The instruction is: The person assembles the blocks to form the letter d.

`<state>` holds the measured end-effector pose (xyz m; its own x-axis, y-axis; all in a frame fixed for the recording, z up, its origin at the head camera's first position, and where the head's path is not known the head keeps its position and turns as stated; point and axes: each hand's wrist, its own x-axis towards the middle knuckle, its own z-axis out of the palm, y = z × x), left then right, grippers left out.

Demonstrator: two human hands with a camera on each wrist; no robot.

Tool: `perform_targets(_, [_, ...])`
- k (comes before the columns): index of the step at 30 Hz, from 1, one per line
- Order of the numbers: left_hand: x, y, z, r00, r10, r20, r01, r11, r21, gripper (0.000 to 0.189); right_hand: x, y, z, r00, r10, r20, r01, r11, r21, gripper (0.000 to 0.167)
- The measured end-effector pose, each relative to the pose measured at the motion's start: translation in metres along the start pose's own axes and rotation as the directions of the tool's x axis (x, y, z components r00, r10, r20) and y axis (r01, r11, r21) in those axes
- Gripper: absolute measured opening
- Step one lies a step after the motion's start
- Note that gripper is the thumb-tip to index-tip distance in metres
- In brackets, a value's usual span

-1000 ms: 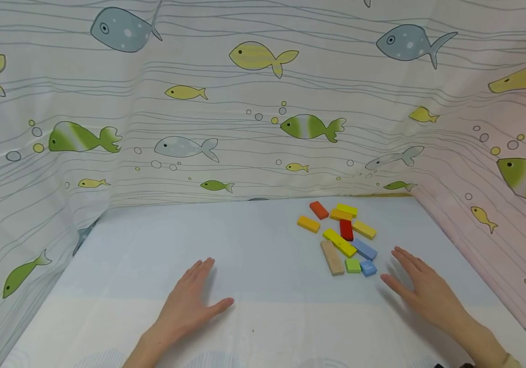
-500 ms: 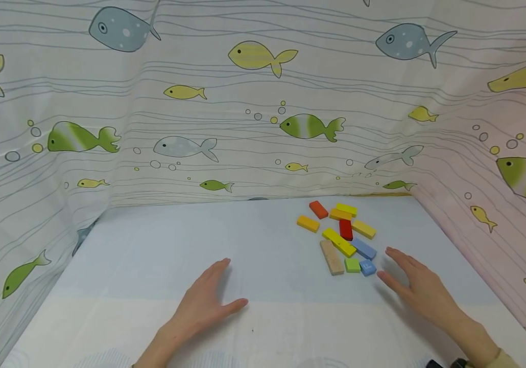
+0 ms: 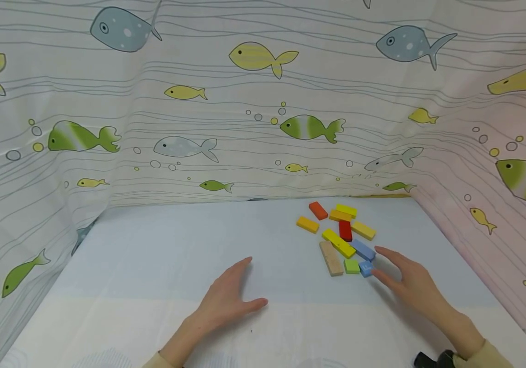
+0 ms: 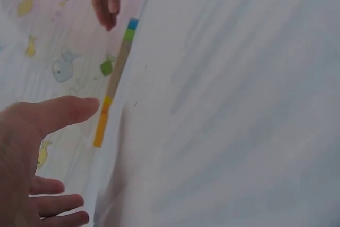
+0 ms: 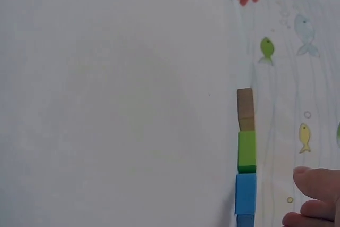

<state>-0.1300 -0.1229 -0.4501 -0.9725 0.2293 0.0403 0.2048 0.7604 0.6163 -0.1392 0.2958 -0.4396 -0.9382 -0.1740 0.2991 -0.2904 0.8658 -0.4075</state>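
Observation:
On the right half of the table lies a loose cluster of flat wooden blocks. At its near edge are a small blue block [image 3: 366, 269], a small green block [image 3: 351, 266] and a bare-wood block [image 3: 331, 258]; a longer blue block [image 3: 362, 250] lies just behind. My right hand [image 3: 412, 286] is beside the cluster's right side, thumb and index finger spread and closest to the two blue blocks. In the right wrist view its thumb [image 5: 319, 183] is apart from the blue block [image 5: 245, 194]. My left hand [image 3: 227, 299] hovers left of the cluster, fingers extended, holding nothing.
Farther back in the cluster are a red block [image 3: 345, 231], an orange-red block [image 3: 318, 210], a long yellow block [image 3: 338, 243] and several other yellow and orange ones. Fish-printed cloth [image 3: 244, 117] walls in the table's back and sides. A dark object [image 3: 434, 360] sits at my right wrist.
My left hand has moved right, toward the middle of the table. My right hand has shifted slightly left, closer to the blue blocks. The blocks stay where they were.

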Motion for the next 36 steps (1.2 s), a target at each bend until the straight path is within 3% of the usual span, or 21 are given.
perform_targets(11, [0.017, 0.017, 0.021, 0.998, 0.029, 0.058, -0.024, 0.996, -0.080, 0.093, 0.015, 0.002, 0.007, 1.000, -0.020, -0.014, 0.021, 0.993, 0.114, 0.055])
perform_targets(17, [0.026, 0.028, 0.032, 0.996, 0.030, 0.087, -0.019, 0.992, -0.126, 0.092, 0.024, 0.004, 0.012, 1.000, 0.014, 0.011, -0.016, 0.987, 0.157, 0.054])
perform_targets(24, [0.034, 0.042, 0.047, 0.992, 0.047, 0.114, -0.030, 0.989, -0.142, 0.091, 0.034, 0.007, 0.017, 0.998, 0.041, 0.054, -0.050, 0.980, 0.190, 0.054])
perform_targets(36, [0.049, 0.064, 0.070, 0.986, 0.067, 0.150, -0.047, 0.990, -0.131, 0.092, 0.047, 0.008, 0.022, 0.996, 0.010, 0.090, -0.032, 0.969, 0.243, 0.058])
